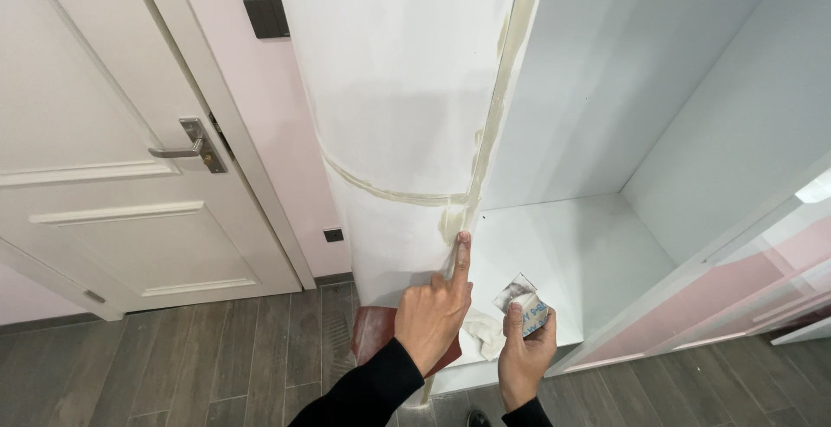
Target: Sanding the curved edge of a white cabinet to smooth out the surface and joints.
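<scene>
Where yellowed at its edge, white panel (398, 89)

White cabinet side panel (398, 89), upright, its front edge and a band across it smeared with yellowish glue residue (485, 141). Small folded sandpaper piece (524, 301), grey grit face up, white printed backing, held low beside the panel's edge, before the open shelf

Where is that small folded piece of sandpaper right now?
The small folded piece of sandpaper sits low and right of centre in the head view, pinched in the right hand, beside the left hand and before the white cabinet shelf.
</scene>
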